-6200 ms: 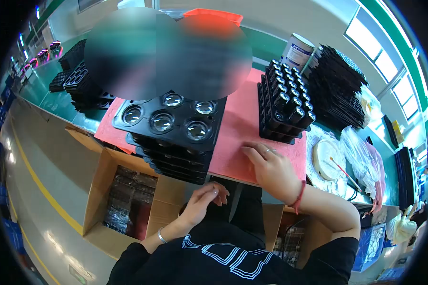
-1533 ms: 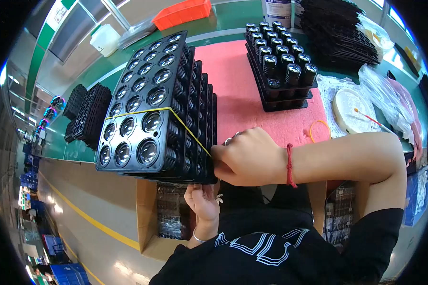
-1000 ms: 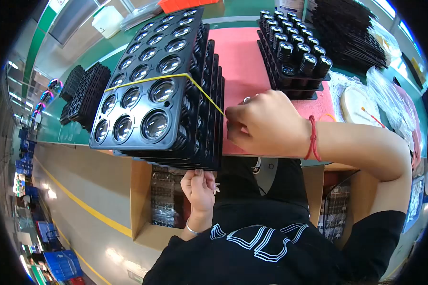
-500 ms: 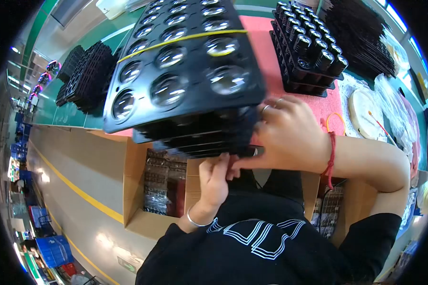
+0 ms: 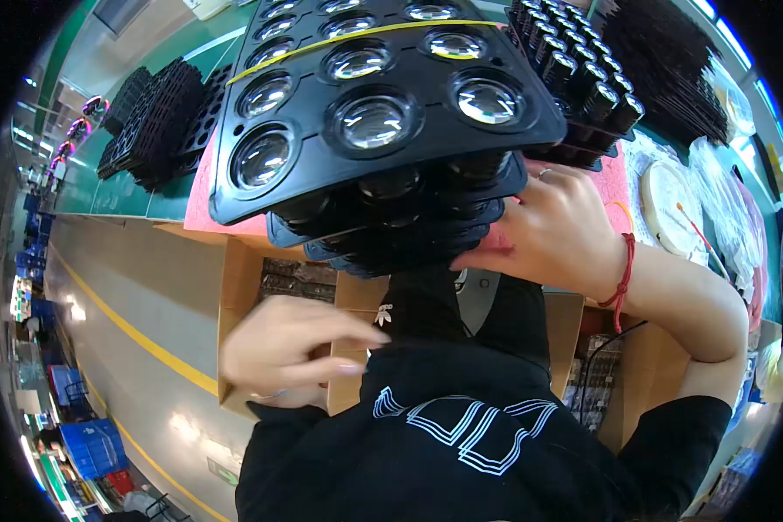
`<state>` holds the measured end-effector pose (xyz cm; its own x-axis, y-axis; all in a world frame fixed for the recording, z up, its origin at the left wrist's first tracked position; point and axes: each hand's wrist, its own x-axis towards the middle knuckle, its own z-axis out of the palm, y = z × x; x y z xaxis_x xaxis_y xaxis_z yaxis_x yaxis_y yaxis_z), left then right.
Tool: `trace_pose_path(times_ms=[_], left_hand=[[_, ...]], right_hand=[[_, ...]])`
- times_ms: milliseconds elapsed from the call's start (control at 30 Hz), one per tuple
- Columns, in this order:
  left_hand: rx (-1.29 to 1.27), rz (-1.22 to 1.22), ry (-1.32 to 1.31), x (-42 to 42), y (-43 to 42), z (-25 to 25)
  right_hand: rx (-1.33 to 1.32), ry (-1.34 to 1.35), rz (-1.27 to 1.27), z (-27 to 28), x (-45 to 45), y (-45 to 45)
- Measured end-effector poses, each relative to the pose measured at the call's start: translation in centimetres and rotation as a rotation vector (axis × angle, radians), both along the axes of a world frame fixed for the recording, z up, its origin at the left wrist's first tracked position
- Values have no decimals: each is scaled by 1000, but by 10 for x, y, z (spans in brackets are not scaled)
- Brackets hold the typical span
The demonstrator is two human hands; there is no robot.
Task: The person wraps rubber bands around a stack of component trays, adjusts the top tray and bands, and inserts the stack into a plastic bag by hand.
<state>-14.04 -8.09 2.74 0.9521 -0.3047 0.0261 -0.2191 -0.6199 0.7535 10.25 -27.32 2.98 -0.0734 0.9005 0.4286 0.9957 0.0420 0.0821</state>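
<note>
Right hand (image 5: 561, 230): grip clamped on tray stack (image 5: 313, 148), at its right side. Left hand (image 5: 287, 344): fingers apart, below stack.

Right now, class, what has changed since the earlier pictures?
The left hand has let go of the lens-tray stack at its lower edge and moved left; the stack's near end has swung right. Unchanged: the right hand at the stack's side, the yellow band around it.

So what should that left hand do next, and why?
Probably slip the left hand under the near edge of the tray stack: the stack looks tilted, with only the right hand beside it, while the left is away from it.
</note>
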Motion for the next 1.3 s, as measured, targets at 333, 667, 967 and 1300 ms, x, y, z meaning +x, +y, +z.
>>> trace_pose_path(times_ms=[333,667,967,1300], left_hand=[[114,899,-597,86,92,32],[319,773,-371,215,146,19],[314,742,-318,236,157,11],[325,676,-292,245,154,9]], right_hand=[[-16,196,32,-2,2,-5],[-48,344,-63,-7,13,-5],[120,-243,26,-10,-14,-19],[114,-332,212,-11,-66,28]])
